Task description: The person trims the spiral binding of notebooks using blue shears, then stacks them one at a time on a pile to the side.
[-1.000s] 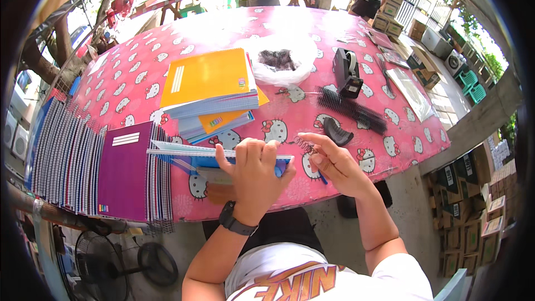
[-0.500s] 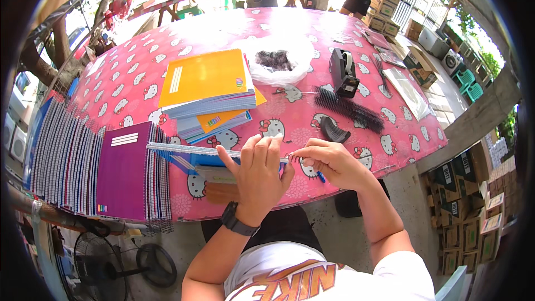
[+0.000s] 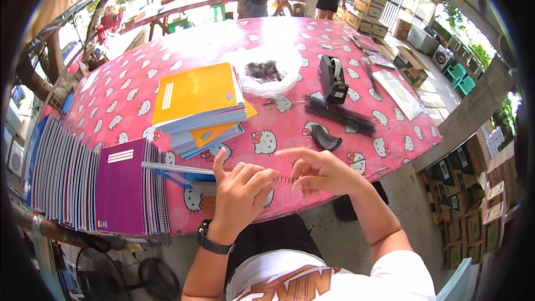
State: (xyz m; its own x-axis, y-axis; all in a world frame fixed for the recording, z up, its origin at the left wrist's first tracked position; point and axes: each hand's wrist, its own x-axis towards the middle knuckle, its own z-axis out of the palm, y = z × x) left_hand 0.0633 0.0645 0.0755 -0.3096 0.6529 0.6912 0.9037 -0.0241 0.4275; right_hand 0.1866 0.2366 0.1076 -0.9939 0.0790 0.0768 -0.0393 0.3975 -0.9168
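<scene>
My left hand point(image 3: 242, 195), with a dark watch on its wrist, is closed around a thin notebook held edge-on, its pale spine edge point(image 3: 184, 169) pointing left. A short length of dark spiral coil point(image 3: 285, 179) sticks out past the fingers at the notebook's right end. Beside that coil's tip is my right hand point(image 3: 323, 171), its index finger stretched out and the thumb apart from it. Whether the thumb touches the coil I cannot tell. Under the left hand, a blue cover point(image 3: 195, 178) shows partly on the table.
A row of spiral notebooks with a purple cover point(image 3: 120, 189) stands at left. Behind lies a stack of yellow notebooks point(image 3: 195, 93). Farther right are a plastic bag point(image 3: 270, 86) of black coils, a black tape dispenser point(image 3: 334, 81), loose black coils point(image 3: 340, 116) and a curved black piece point(image 3: 326, 137).
My right hand's fingers have spread from a pinch at the notebook's end, and more of the coil shows. My left hand has shifted slightly left and down with the notebook.
</scene>
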